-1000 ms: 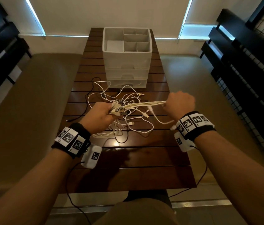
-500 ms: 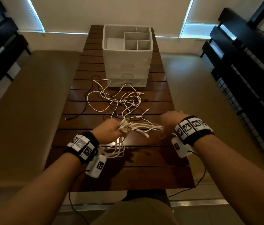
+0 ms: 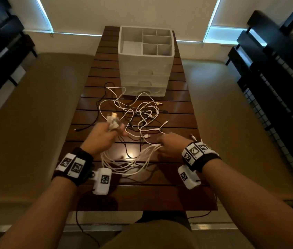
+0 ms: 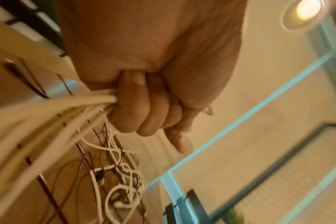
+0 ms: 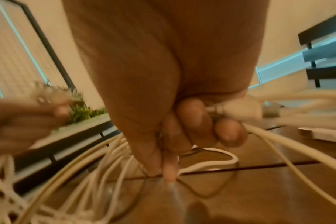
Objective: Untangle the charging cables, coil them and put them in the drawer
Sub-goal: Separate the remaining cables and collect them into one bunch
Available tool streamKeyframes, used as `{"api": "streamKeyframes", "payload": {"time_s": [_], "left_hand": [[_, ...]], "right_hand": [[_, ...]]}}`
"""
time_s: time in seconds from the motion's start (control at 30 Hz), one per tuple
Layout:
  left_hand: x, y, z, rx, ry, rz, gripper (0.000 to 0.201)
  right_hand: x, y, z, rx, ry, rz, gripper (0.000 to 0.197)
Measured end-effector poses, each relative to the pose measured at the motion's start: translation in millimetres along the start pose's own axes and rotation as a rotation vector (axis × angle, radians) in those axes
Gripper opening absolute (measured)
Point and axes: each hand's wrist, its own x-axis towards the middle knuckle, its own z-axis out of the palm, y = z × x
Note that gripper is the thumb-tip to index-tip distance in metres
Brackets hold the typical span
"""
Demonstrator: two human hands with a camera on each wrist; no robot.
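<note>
Cables (image 3: 124,162), white ones, sag in loops between two closed fists: the left hand (image 3: 104,135) clutches a bunch of plug ends, the right hand (image 3: 171,146) grips several strands. Beyond them the tangle (image 3: 138,114) sprawls on the table (image 3: 178,108) before the drawer unit (image 3: 144,72). Pulling apart now would likely tighten knots.

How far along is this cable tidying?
Early. Nothing looks done: the drawers are shut and no finished coil shows. In hand: the left hand grips a bunch of white cables, which the right hand holds too. Left: the tangle on the table, coiling, stowing.
</note>
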Motion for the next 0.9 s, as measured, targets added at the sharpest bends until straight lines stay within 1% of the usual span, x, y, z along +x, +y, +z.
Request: {"api": "streamKeyframes", "payload": {"time_s": [0.07, 0.13, 0.17, 0.2, 0.27, 0.3, 0.33, 0.37, 0.4, 0.43, 0.47, 0.5, 0.53, 0.57, 0.63, 0.7, 0.73, 0.77, 0.8, 0.83, 0.87, 0.9], "left_hand": [[-7.5, 2.3, -16.9, -0.295, 0.073, -0.068, 0.039], [-13.2, 2.4, -27.6, -0.478, 0.060, -0.105, 0.041], [-14.9, 0.6, -30.4, -0.514, 0.038, -0.122, 0.041], [-16.3, -1.2, -31.8, -0.537, 0.018, -0.143, 0.041], [-18.2, -4.5, -32.8, -0.567, 0.001, -0.199, 0.043], [-18.8, -6.1, -32.5, -0.580, 0.001, -0.224, 0.044], [-19.4, -7.4, -32.0, -0.593, -0.001, -0.243, 0.045], [-19.9, -9.0, -31.3, -0.599, -0.007, -0.257, 0.046], [-20.2, -9.7, -30.2, -0.606, -0.018, -0.264, 0.046], [-20.4, -9.9, -28.7, -0.617, -0.035, -0.269, 0.046], [-20.4, -9.7, -27.3, -0.631, -0.055, -0.272, 0.045], [-20.8, -8.9, -25.4, -0.645, -0.077, -0.272, 0.045], [-21.1, -8.4, -23.6, -0.653, -0.096, -0.270, 0.045], [-21.7, -8.0, -21.7, -0.650, -0.111, -0.266, 0.046], [-22.7, -7.8, -17.8, -0.624, -0.130, -0.259, 0.047], [-23.2, -7.8, -15.3, -0.598, -0.135, -0.251, 0.047], [-23.4, -8.0, -14.4, -0.583, -0.130, -0.251, 0.047], [-23.9, -8.1, -13.5, -0.564, -0.122, -0.253, 0.047], [-24.1, -8.0, -12.4, -0.548, -0.116, -0.257, 0.047], [-24.7, -7.2, -10.9, -0.536, -0.114, -0.259, 0.047], [-24.9, -6.1, -9.4, -0.532, -0.112, -0.261, 0.047], [-25.1, -5.3, -7.9, -0.535, -0.108, -0.262, 0.047]], "right_hand": [[0.4, 9.1, 12.8, -0.112, -0.168, 0.077, 0.034], [0.9, 9.8, 13.9, -0.058, -0.357, 0.124, 0.042], [1.9, 11.7, 10.7, -0.006, -0.396, 0.128, 0.045], [0.4, 13.0, 3.8, 0.048, -0.393, 0.118, 0.050], [-2.1, 20.8, -15.1, 0.211, -0.330, 0.085, 0.060], [-2.2, 25.7, -24.4, 0.316, -0.277, 0.067, 0.059], [-1.2, 29.9, -32.4, 0.419, -0.197, 0.056, 0.051], [3.3, 35.0, -37.3, 0.510, -0.080, 0.067, 0.040], [9.2, 38.5, -39.8, 0.555, 0.074, 0.108, 0.030], [16.4, 40.5, -40.3, 0.544, 0.236, 0.164, 0.020], [23.7, 40.9, -38.3, 0.507, 0.364, 0.211, 0.014], [31.6, 38.3, -35.0, 0.476, 0.433, 0.234, 0.012], [38.0, 31.3, -31.5, 0.472, 0.439, 0.224, 0.012], [43.7, 23.0, -27.2, 0.480, 0.402, 0.187, 0.011], [51.3, 2.8, -18.8, 0.493, 0.367, 0.069, 0.009], [57.9, -17.5, -11.1, 0.520, 0.395, -0.052, 0.007], [63.0, -27.2, -6.3, 0.507, 0.380, -0.101, 0.011], [69.0, -35.8, -1.8, 0.448, 0.341, -0.121, 0.019], [75.9, -43.0, 2.6, 0.349, 0.302, -0.114, 0.029], [83.7, -48.1, 6.4, 0.231, 0.269, -0.075, 0.038], [90.7, -51.4, 8.8, 0.131, 0.246, -0.028, 0.041], [96.7, -53.4, 10.6, 0.062, 0.236, 0.017, 0.038]]}}
